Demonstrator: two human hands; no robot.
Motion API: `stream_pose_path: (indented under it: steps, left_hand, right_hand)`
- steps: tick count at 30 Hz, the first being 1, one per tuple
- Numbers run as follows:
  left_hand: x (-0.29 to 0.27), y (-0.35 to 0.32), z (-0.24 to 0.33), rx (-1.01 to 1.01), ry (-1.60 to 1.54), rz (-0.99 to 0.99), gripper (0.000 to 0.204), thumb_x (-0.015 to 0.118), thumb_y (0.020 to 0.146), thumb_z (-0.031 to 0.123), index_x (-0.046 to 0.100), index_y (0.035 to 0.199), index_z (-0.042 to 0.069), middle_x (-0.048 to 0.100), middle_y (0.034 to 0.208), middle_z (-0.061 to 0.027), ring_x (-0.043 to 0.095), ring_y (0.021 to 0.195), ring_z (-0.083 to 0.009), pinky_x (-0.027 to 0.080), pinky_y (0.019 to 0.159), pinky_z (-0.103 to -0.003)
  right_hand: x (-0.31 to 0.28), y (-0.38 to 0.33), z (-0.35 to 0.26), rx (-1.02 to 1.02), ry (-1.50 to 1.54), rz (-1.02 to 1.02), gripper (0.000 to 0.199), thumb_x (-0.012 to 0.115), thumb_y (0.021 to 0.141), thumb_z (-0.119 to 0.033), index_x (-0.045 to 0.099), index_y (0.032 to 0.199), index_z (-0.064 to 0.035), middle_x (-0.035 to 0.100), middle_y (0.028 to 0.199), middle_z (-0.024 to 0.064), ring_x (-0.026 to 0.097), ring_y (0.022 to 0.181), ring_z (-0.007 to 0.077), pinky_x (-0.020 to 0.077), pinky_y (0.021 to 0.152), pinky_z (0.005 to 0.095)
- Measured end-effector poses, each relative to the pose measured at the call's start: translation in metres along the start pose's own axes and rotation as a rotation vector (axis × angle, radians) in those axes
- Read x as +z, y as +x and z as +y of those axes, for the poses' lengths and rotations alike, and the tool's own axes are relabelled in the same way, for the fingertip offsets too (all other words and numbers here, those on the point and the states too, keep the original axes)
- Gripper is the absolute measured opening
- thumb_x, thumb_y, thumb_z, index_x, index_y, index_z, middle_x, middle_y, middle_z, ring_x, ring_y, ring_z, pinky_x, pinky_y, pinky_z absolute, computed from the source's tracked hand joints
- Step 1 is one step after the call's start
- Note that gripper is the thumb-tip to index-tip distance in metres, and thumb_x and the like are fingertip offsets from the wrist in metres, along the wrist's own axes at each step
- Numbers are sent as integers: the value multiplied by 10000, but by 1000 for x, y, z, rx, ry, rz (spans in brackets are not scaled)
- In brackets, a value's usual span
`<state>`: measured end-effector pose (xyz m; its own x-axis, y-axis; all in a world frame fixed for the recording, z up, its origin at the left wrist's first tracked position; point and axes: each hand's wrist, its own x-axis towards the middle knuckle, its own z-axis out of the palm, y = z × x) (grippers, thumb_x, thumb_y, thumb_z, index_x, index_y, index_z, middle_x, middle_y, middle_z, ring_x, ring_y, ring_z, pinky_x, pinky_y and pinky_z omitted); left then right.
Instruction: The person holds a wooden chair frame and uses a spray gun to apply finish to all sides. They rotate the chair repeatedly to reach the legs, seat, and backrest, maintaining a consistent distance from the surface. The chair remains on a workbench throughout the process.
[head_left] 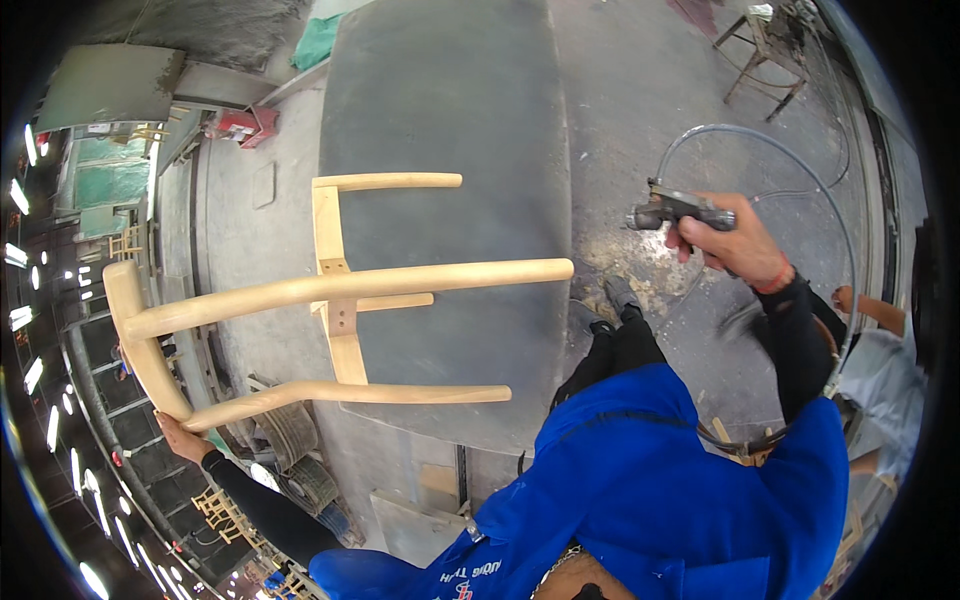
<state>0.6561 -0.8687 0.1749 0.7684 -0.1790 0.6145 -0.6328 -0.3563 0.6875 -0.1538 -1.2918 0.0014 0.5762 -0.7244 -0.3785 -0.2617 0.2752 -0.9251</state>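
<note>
A light wooden chair frame [440,274] extends from the left across the grey panel, with long curved posts joined to a thick top rail [142,320]. Its flat cross piece [328,225] shows a few drilled holes. My left hand [183,437] grips the frame at the near end of the top rail, where a post meets it; some fingers are hidden behind the wood. Off to the right, apart from the frame, my right hand [738,240] is closed around a metal spray gun [685,211]. Its nozzle faces left, and a grey hose [790,150] loops away from it.
The big grey panel [445,100] lies ahead of me. A worn stool [768,55] stands far right, near more hose. Another person [885,375] is close on my right. A red object [240,125] sits far left; several chair frames [225,515] stand lower left.
</note>
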Motion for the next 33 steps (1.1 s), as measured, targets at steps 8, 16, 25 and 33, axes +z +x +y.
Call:
stream_pose_path:
  steps: [8, 16, 25, 33]
  left_hand:
    - [11, 11, 12, -13, 67, -67, 635, 682, 1005, 477, 656, 1310, -80, 686, 1207, -166, 652, 1061, -236, 517, 936, -361]
    - [16, 9, 18, 12, -13, -97, 596, 673, 1012, 483, 679, 1260, -60, 718, 1155, -118, 661, 1038, -201, 516, 915, -344]
    - [22, -4, 34, 2, -67, -102, 568, 660, 1023, 479, 689, 1216, -55, 715, 1126, -114, 661, 978, -190, 531, 850, -336]
    - [21, -5, 29, -65, -118, -104, 553, 689, 1001, 502, 696, 1119, -38, 701, 1001, -87, 646, 878, -178, 528, 783, -333]
  right_hand:
    - [-38, -92, -39, 13, -305, -49, 462, 752, 952, -457, 756, 1063, -9, 719, 812, 46, 666, 683, 96, 492, 565, 230]
    - [-25, -141, -64, -56, -115, 30, 548, 771, 926, -475, 733, 1151, 23, 718, 834, 80, 681, 689, 136, 493, 559, 247]
    - [-34, -156, -62, -68, -152, 28, 581, 768, 921, -494, 728, 1136, 44, 721, 843, 100, 700, 694, 153, 502, 534, 256]
    - [-43, -161, -36, 48, -337, 84, 499, 754, 942, -476, 736, 985, 21, 711, 799, 74, 700, 676, 147, 511, 530, 263]
